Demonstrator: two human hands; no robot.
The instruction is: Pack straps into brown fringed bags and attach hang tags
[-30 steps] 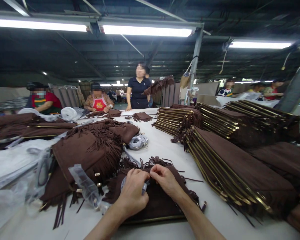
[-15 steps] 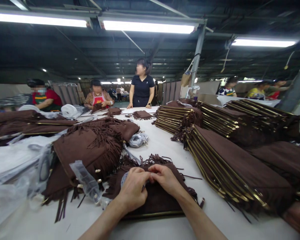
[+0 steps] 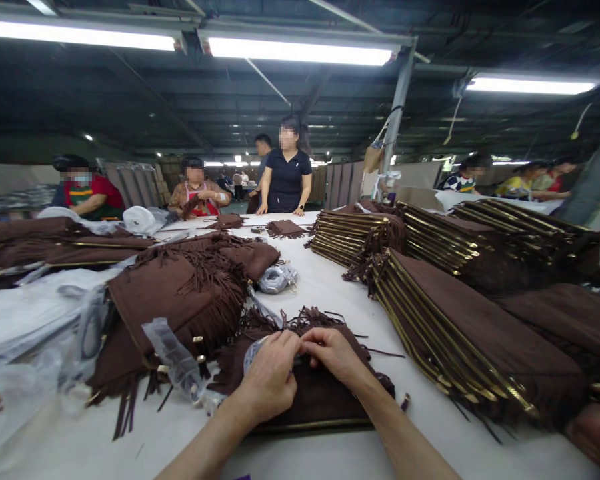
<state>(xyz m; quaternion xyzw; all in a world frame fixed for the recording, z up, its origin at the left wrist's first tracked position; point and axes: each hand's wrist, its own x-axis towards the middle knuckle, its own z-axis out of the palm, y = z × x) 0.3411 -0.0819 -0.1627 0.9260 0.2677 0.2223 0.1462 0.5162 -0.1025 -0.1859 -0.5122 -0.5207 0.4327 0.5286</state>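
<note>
A dark brown fringed bag (image 3: 325, 400) with a gold zip along its near edge lies flat in front of me. Over it, my left hand (image 3: 273, 373) is closed on a coil wrapped in clear plastic (image 3: 253, 353), which shows beside its fingers. My right hand (image 3: 330, 353) touches the left fingertips, thumb and forefinger pinched together; whatever they grip is too small and hidden to name. Left of the bag, a clear plastic sleeve (image 3: 173, 363) lies against a pile of brown fringed bags (image 3: 180, 300).
Stacked bags with gold zips (image 3: 445, 327) fill the right side of the white table (image 3: 313, 287). Another plastic-wrapped coil (image 3: 277, 278) lies beyond my hands. A person in a dark shirt (image 3: 286, 180) stands at the far end. A co-worker's hand (image 3: 597, 430) shows at lower right.
My hands stay over the bag, with slight finger movement. Another person has appeared behind the standing person, whose head has turned. The seated person in the red apron has raised the brown piece.
</note>
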